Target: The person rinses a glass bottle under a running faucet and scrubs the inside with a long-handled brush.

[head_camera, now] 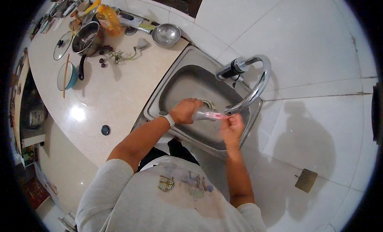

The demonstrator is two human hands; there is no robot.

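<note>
Over the sink, my left hand (186,111) grips a clear bottle-like container (200,113) lying on its side, its end towards my right hand. My right hand (232,128) pinches one end of a slim pink-and-white stick (214,115), probably a brush. The stick's other end overlaps the container; blur hides how far inside it reaches. Both hands are above the stainless steel sink basin (182,88), just left of the spout of the chrome faucet (264,79). Part of the drain (208,104) shows behind the container.
On the counter (125,97) at left are a round black cap (105,130), a blue bowl (71,76) with chopsticks (66,77) across it, a saucepan (86,37), a glass lid (62,45), loose grapes (102,63), a yellow oil bottle (109,21) and a metal ladle (166,35).
</note>
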